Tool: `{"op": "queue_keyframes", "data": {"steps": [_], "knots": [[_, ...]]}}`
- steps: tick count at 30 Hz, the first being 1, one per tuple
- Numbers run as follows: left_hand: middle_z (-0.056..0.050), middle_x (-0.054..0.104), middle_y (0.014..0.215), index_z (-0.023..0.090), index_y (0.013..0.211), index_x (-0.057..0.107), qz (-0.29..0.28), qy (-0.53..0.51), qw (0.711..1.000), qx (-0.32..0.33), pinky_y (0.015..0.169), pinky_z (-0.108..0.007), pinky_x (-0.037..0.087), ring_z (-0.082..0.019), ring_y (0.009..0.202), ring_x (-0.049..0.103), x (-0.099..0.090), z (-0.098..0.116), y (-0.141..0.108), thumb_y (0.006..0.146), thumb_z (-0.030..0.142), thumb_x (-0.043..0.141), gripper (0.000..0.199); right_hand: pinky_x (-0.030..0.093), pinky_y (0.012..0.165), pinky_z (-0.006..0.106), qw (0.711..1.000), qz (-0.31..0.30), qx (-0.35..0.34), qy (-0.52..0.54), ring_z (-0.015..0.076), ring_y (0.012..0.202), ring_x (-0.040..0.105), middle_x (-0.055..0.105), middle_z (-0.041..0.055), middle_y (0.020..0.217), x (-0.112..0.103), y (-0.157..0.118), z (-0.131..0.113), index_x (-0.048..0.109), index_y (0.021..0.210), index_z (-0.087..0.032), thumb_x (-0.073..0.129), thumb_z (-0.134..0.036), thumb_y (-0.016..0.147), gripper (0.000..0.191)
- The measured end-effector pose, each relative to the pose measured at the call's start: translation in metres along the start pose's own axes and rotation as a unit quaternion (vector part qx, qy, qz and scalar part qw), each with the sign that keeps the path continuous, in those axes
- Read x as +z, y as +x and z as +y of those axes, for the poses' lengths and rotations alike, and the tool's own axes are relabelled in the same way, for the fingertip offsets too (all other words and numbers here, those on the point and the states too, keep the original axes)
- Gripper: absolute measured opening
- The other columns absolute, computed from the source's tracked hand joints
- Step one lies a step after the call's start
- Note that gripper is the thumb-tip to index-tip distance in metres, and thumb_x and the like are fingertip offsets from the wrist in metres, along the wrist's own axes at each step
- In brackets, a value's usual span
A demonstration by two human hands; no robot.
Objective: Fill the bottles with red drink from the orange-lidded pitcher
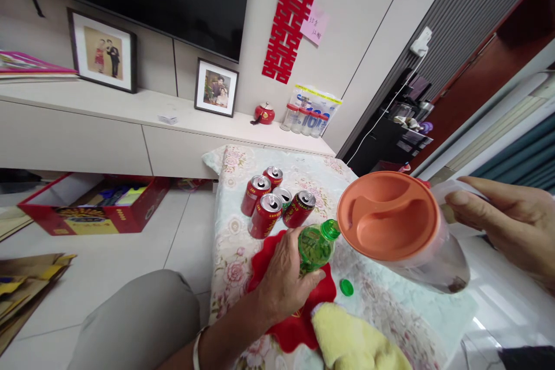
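My left hand [284,286] is wrapped round a green plastic bottle [316,245], whose uncapped neck tilts up and to the right. In my right hand [507,219] is the handle of a clear pitcher [433,269] with an orange lid [390,217]. The pitcher is tipped towards the bottle, its lid close to the bottle's mouth; whether they touch I cannot tell. A green bottle cap [346,287] lies on the tablecloth near the bottle. Under my left hand is a red scalloped mat [299,329]. A yellow cloth [355,341] is bunched at the near edge.
Several opened drink cans [265,217] stand grouped on the floral tablecloth [234,272], left of the bottle. Behind the table runs a white cabinet [182,121] bearing picture frames, a red pot [264,113] and red-lidded jars [303,121]. A red box [134,208] sits on the floor.
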State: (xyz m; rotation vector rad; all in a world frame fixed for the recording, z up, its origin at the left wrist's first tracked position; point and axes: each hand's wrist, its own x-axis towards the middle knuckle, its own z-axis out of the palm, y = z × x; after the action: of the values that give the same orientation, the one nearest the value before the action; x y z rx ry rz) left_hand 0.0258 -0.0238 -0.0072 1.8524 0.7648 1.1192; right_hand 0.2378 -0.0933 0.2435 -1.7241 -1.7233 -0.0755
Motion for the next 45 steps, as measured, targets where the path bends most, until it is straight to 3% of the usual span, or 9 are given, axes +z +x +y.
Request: {"op": "queue_keyframes", "data": {"steps": [8, 19, 45], "knots": [[-0.018, 0.060, 0.130, 0.016, 0.136, 0.037, -0.003, -0.006, 1.000, 0.000, 0.101, -0.054, 0.052, -0.033, 0.124, 0.059, 0.0010, -0.0003, 0.0001, 0.079, 0.026, 0.065, 0.064, 0.047, 0.038, 0.027, 1.000, 0.002, 0.001, 0.002, 0.0181, 0.048, 0.058, 0.062, 0.0008, 0.057, 0.0009, 0.0005, 0.0048, 0.073, 0.062, -0.033, 0.067, -0.068, 0.076, 0.038], [-0.017, 0.060, 0.129, 0.018, 0.136, 0.038, -0.002, -0.006, 1.000, 0.005, 0.100, -0.054, 0.052, -0.033, 0.123, 0.059, 0.0008, -0.0013, -0.0003, 0.079, 0.026, 0.066, 0.064, 0.045, 0.037, 0.026, 1.000, -0.007, -0.002, 0.002, 0.0169, 0.046, 0.056, 0.060, 0.0013, 0.055, 0.0013, 0.0021, 0.0016, 0.068, 0.056, -0.029, 0.068, -0.066, 0.077, 0.043], [-0.020, 0.060, 0.129, 0.015, 0.135, 0.039, -0.004, -0.007, 1.000, -0.006, 0.102, -0.055, 0.051, -0.033, 0.123, 0.060, -0.0003, 0.0012, 0.0003, 0.078, 0.028, 0.065, 0.063, 0.045, 0.038, 0.026, 1.000, -0.001, -0.016, -0.010, 0.0170, 0.048, 0.055, 0.060, 0.0009, 0.056, 0.0021, 0.0006, 0.0007, 0.069, 0.060, -0.032, 0.066, -0.070, 0.077, 0.042]]}}
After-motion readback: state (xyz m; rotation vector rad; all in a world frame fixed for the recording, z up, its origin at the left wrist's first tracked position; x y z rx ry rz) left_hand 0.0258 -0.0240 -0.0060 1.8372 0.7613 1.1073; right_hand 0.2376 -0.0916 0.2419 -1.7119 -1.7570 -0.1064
